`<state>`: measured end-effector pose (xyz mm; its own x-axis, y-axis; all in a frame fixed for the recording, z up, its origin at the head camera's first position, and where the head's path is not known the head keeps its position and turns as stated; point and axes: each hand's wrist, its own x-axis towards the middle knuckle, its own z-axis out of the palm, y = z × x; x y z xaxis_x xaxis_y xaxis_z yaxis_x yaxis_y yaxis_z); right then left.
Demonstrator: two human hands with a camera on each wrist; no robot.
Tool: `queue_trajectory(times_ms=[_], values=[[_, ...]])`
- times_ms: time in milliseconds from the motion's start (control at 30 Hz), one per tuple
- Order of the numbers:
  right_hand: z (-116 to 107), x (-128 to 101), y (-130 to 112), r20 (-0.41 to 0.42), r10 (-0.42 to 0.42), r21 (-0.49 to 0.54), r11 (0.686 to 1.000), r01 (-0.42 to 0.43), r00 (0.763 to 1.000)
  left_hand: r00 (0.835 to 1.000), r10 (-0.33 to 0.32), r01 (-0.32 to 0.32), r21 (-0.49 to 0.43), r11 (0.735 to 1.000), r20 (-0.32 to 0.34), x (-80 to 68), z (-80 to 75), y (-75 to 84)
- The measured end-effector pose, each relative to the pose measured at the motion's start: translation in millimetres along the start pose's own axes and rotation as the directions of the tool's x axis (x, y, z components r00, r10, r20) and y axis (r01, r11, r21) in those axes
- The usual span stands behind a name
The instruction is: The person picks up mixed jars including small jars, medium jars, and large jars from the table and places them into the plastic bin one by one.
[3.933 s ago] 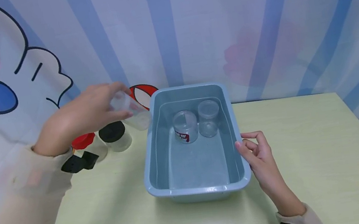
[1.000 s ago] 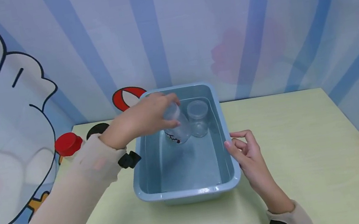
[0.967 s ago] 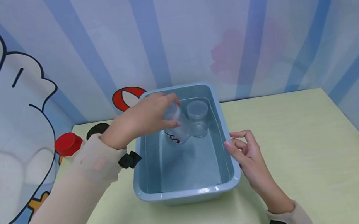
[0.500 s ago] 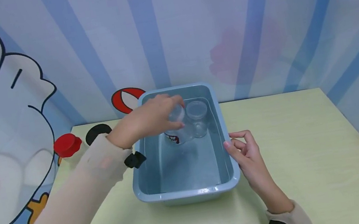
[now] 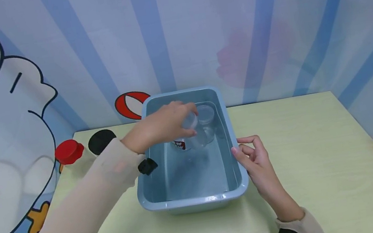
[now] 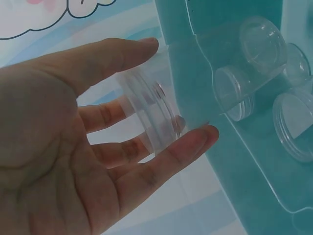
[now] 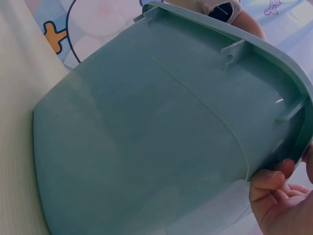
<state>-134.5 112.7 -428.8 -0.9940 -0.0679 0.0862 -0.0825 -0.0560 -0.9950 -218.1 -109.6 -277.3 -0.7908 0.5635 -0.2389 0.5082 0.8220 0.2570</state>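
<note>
A clear plastic jar [image 6: 151, 112] is in my left hand [image 5: 164, 125], whose thumb and fingers curve round its ridged end. The jar tilts down inside the blue plastic basin [image 5: 197, 184], near its back. Behind it stands a clear jar [image 5: 206, 114]. Another clear jar with a dark red label [image 5: 179, 145] is partly covered by the left hand and the held jar. My right hand [image 5: 260, 166] pinches the basin's right rim between thumb and fingers. From the right wrist view, the fingers [image 7: 269, 181] lie against the rim's underside.
Left of the basin, on the pale table [image 5: 307, 162], stand a red-lidded jar [image 5: 68, 151] and a black-lidded jar [image 5: 101, 141], partly hidden by the left sleeve. A patterned cloth [image 5: 187, 30] hangs behind the table.
My left hand has carried the clear jar from beside the basin into it, and lately shifts slightly right with it. The right hand keeps holding the rim.
</note>
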Motion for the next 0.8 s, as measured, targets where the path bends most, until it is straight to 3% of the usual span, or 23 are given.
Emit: queue_trajectory(times_ms=[467,800], values=[[-0.5,-0.7,-0.3,0.002,-0.004,0.012,1.0,0.004,1.0,0.999,0.028,-0.028,0.016,0.999,0.032,18.4,11.5,8.7],[-0.6,-0.3,-1.1,0.008,-0.003,0.015,1.0,0.003,1.0,1.0,0.013,-0.014,0.022,1.0,0.024,27.3,22.7,13.9]])
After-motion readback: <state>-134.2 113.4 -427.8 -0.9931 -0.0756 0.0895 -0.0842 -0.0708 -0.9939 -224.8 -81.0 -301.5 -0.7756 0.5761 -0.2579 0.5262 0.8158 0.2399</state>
